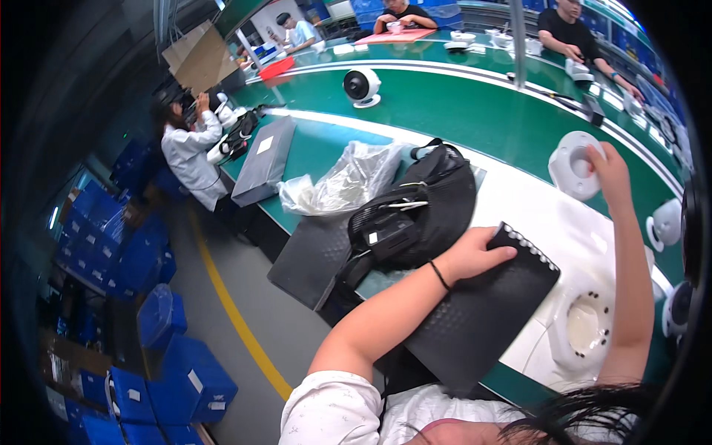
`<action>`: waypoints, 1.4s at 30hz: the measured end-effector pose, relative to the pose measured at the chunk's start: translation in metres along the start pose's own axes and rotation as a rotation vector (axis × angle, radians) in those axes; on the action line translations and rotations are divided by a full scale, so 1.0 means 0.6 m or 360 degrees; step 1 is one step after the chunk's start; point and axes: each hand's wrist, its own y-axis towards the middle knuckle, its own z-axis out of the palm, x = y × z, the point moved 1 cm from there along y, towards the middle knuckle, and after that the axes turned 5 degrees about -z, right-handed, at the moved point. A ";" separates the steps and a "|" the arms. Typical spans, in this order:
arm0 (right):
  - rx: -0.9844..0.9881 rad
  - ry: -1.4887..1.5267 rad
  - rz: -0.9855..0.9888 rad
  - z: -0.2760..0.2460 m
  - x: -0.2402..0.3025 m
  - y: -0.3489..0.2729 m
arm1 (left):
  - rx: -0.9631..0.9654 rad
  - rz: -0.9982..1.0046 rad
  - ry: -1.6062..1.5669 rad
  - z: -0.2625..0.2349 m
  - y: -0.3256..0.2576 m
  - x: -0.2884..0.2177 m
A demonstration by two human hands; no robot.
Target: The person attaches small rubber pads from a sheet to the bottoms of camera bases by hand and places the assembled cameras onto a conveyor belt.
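My left hand point(477, 256) grips the upper edge of a black textured board point(475, 326), thumb on top. Several small white pieces line one edge of that board, which is tilted across the front of the bench. Farther right, my right hand point(612, 174) holds a white rounded plastic part point(569, 157) raised above the bench, its fingers at the part's central opening. Below it, near my right forearm, a white octagonal ring point(561, 330) with small black dots sits on a white surface point(508, 200).
Left of my hands lie a black bag point(445, 193), clear plastic wrap point(356, 174) and a grey box point(267, 159). A white fan-like device point(362, 87) stands on the green conveyor point(437, 89). Co-workers sit across it; another person stands at left. Blue bins point(189, 378) stand on the floor.
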 end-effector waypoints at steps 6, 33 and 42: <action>0.0086 0.0797 0.0262 -0.183 0.066 -0.217 | 0.0004 -0.0041 -0.0092 0.029 -0.048 -0.058; 0.0126 0.0083 -0.0581 -0.231 0.151 -0.372 | -0.0447 0.0762 -0.0253 0.160 -0.158 -0.158; 0.0390 0.0175 -0.0692 -0.194 0.169 -0.398 | -0.0231 0.0291 -0.0798 0.223 -0.150 -0.181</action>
